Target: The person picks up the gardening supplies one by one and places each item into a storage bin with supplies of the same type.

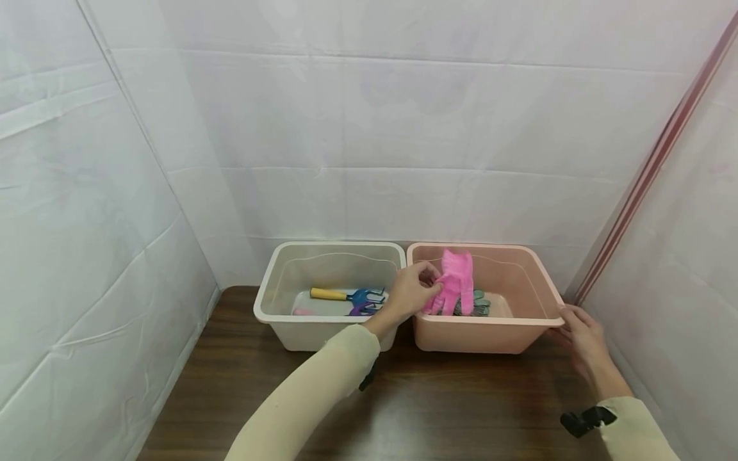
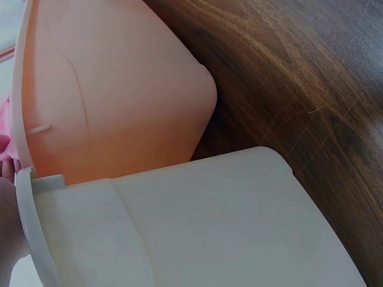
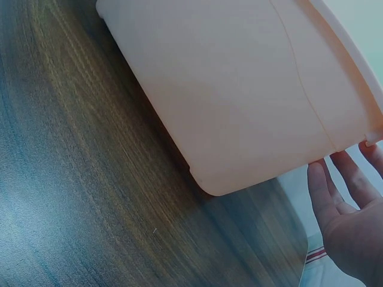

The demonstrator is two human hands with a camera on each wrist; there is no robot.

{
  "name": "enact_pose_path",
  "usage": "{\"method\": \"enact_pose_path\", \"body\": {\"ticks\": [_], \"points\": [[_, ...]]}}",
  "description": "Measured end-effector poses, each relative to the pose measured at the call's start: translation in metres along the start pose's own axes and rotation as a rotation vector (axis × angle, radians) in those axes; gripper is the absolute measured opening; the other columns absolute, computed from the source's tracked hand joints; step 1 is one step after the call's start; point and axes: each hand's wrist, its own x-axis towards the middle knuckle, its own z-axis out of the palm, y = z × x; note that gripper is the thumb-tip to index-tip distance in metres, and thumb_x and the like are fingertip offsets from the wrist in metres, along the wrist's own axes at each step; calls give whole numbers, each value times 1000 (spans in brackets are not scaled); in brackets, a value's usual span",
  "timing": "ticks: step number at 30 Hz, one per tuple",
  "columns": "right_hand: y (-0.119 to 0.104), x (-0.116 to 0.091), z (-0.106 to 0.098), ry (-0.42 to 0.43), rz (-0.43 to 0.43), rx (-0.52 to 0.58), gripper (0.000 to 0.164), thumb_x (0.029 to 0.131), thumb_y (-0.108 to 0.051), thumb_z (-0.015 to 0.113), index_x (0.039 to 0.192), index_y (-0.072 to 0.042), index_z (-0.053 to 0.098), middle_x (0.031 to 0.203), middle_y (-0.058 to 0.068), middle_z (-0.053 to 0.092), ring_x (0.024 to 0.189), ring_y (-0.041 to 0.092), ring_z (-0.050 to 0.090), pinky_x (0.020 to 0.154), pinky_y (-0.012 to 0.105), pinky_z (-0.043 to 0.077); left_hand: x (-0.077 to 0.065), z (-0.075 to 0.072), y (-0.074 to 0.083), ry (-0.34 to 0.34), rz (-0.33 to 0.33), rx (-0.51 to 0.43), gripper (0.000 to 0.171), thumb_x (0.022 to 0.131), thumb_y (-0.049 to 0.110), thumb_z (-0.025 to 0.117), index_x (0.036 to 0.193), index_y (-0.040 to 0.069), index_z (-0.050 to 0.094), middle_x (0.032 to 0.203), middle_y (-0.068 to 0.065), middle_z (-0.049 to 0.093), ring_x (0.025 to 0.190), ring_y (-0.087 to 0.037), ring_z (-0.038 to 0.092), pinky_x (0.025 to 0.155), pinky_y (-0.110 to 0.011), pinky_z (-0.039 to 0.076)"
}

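Note:
My left hand [image 1: 412, 288] reaches over the adjoining rims and pinches a bright pink glove [image 1: 457, 282] between thumb and fingers. The glove hangs fingers-down inside the pink bin [image 1: 461, 334], in front of a grey-green glove [image 1: 480, 302] lying on the bin's floor. In the left wrist view only a sliver of the pink glove [image 2: 6, 128] shows at the left edge. At the bin's front right corner, my right hand [image 1: 585, 339] holds the rim. In the right wrist view the fingers [image 3: 353, 173] bend against the end wall, just below the lip.
A white bin [image 1: 271, 317] stands close on the left. In it lie a yellow-handled blue hand rake [image 1: 346, 295], a purple pronged tool [image 1: 363, 310] and something pink. Both bins stand on a dark wooden table [image 1: 438, 403], with white sheeting [image 1: 369, 147] behind and at both sides.

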Motion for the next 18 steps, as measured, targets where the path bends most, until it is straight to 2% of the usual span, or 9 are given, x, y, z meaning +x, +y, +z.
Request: {"method": "enact_pose_path", "body": {"ticks": [5,12,18], "points": [[1,0,-1,10,12,16,16,106,-30,67,115,-17,68,95,-10,74,83,7,74,77,30,64,0,1,-1,-10,-1,34,11,95,12,80,95,13,70,89,2,70,79,-6,66,74,-17,57],[0,-2,-3,16,9,0,12,106,-31,67,112,-21,68,96,-12,74,85,6,74,80,30,64,0,5,-1,-17,27,31,11,94,11,81,95,11,70,88,1,70,78,-5,65,74,-17,57],[1,-4,-6,20,-13,-10,14,107,-31,66,113,-19,68,97,-11,73,85,5,74,75,28,64,0,8,0,-24,31,33,11,94,11,81,95,12,70,87,3,69,78,-5,65,74,-17,57]]}}
